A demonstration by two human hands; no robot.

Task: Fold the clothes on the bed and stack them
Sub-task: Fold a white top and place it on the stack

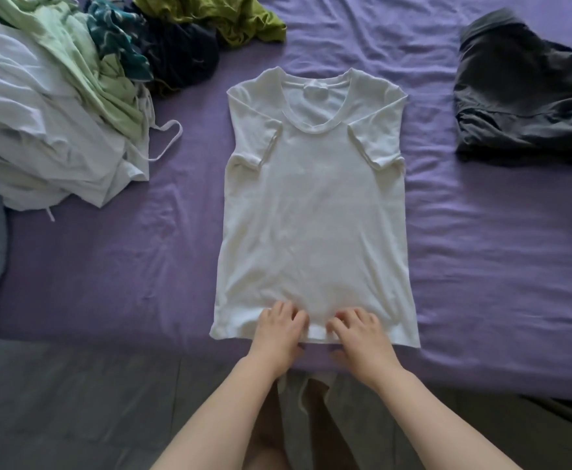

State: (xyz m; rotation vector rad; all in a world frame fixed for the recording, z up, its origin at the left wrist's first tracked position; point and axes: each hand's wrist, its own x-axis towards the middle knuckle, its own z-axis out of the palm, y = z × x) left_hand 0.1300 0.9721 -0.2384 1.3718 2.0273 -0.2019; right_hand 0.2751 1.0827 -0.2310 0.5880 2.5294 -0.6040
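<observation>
Both hands set side by side at the near hem of the white T-shirt [315,215]

The left hand [279,329] and right hand [357,334] are laid palm-down on the hem, fingers bent, fingertips pressed into the cloth. Thumbs seem tucked under the hem's edge. Both bare forearms are extended forward, converging toward the hem's middle.
</observation>
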